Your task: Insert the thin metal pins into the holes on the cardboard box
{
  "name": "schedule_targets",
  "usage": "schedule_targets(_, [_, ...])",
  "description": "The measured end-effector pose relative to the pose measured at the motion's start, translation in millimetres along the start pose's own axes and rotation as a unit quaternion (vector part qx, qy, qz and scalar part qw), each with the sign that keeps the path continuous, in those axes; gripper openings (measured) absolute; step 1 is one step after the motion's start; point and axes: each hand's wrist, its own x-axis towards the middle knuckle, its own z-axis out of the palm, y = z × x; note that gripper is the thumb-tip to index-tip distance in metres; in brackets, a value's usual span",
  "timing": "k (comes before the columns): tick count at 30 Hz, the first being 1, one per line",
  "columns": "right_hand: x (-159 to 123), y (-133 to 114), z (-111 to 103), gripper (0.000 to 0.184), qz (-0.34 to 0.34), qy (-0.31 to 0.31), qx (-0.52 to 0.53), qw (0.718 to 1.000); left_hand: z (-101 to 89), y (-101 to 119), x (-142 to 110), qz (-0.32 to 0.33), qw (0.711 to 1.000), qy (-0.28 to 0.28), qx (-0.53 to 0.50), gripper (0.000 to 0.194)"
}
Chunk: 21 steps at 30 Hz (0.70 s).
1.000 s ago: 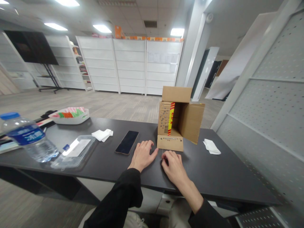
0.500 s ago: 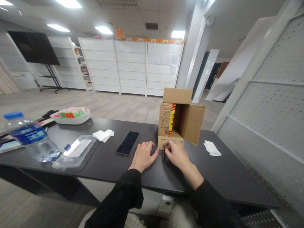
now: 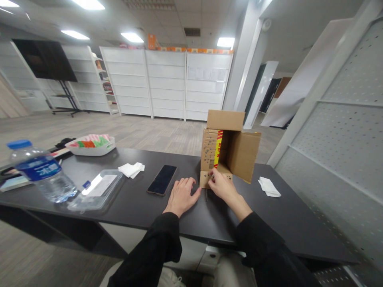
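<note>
An open cardboard box (image 3: 250,155) stands on its side on the dark table, its opening toward me and its flaps folded out. Small dark round bits dot the left flap and the lower flap. My right hand (image 3: 222,184) is at the lower flap, thumb and forefinger pinched together; what they hold, if anything, is too small to name. Below these fingers a thin metal rod (image 3: 206,195) lies on the table. Palm down, my left hand (image 3: 182,195) rests on the table just left of the box with its fingers spread.
A phone (image 3: 162,180) lies left of my left hand. Farther left are folded tissue (image 3: 131,170), a clear plastic case (image 3: 95,191), a water bottle (image 3: 44,171) and a white basket (image 3: 89,149) of coloured packets. More tissue (image 3: 269,187) lies to the right, before a perforated panel (image 3: 338,139).
My right hand has moved forward from the table in front of the box up to the lower flap, leaving the thin rod visible on the table. My left hand stays put.
</note>
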Motion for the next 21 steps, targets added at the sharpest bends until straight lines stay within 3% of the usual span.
schedule_targets(13, [16,-7,-7,0.02,0.035,-0.067,-0.076,0.994,0.4,0,0,-0.004,1.0,0.001,-0.003,0.018])
schedule_targets(21, [12,-11,-15,0.013,0.018,-0.047,-0.055,0.997,1.0,0,-1,-0.004,1.0,0.003,-0.004,0.017])
